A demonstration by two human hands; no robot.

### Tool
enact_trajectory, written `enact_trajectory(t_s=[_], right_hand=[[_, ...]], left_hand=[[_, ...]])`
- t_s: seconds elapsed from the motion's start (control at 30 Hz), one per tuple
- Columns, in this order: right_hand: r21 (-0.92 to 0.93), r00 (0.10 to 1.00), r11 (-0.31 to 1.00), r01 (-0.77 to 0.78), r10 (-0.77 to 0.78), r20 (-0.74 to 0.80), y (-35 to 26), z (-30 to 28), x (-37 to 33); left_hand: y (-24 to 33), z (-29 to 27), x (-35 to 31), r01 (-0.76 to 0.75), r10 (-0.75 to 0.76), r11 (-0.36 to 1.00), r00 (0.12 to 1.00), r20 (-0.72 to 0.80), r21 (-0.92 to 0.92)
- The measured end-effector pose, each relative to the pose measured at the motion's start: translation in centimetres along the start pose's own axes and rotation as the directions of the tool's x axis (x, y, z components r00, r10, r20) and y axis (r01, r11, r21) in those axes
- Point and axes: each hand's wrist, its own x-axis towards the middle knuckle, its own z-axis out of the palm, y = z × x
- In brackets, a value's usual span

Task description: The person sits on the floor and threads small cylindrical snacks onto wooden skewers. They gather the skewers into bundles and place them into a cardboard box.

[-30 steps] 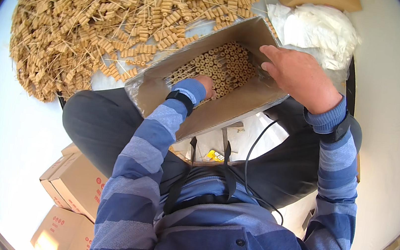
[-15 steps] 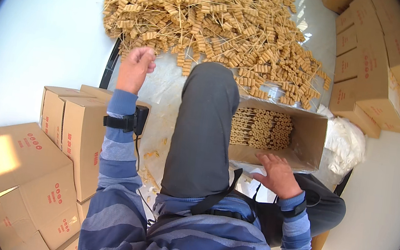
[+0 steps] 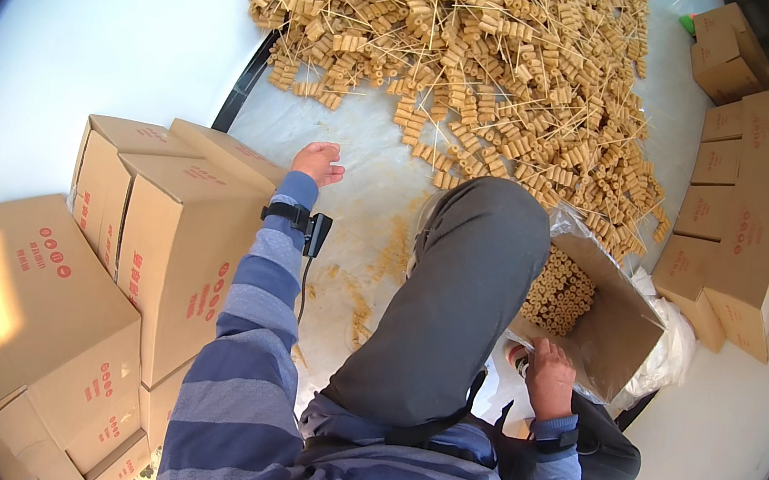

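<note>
My left hand [image 3: 319,164] hovers over the pale plastic-covered surface, short of the heap, its fingers partly stretched and nothing visible in them. My right hand [image 3: 549,380] is closed on the near edge of an open cardboard carton [image 3: 622,338]. Inside the carton stand tightly packed rolled tan snack pieces on sticks [image 3: 559,290], seen end-on. Part of the carton is hidden behind my raised knee [image 3: 488,253]. A large heap of the same skewered pieces [image 3: 466,48] spreads beyond my knee.
Closed cartons [image 3: 51,295] are stacked on the left, and more cartons [image 3: 738,216] stand on the right. White crumpled plastic [image 3: 674,347] lies beside the open carton. Tan crumbs [image 3: 382,259] are scattered on the surface near my knee.
My left hand has drawn back from the heap's edge. My right hand has gone from spread fingers to gripping the carton's edge. The carton now sits at an angle; the view has shifted.
</note>
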Motion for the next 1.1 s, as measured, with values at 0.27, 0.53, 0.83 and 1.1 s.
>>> enact_trajectory(t_s=[0.27, 0.53, 0.83, 1.1], right_hand=[[-0.025, 0.997, 1.0, 0.003, -0.001, 0.078, 0.4, -0.7, 0.7], [0.043, 0.992, 0.999, 0.029, -0.034, 0.12, 0.6, -1.1, 1.3], [0.11, 0.987, 0.994, 0.022, -0.039, 0.155, 1.0, -1.6, 2.0], [0.1, 0.982, 0.994, 0.042, -0.059, 0.179, 1.1, -1.6, 2.5]], left_hand=[[1.4, 2.6, 7.6, -0.04, 0.029, 0.946, 0.999, 0.04, 0.321], [-0.3, 15.5, 9.0, -0.61, 0.403, -0.069, 0.707, 0.581, 0.79], [-2.4, 18.7, 14.7, -0.534, 0.351, -0.355, 0.685, 0.638, 0.768], [-3.6, 16.8, 13.2, -0.482, 0.358, 0.193, 0.845, 0.396, 0.854]])
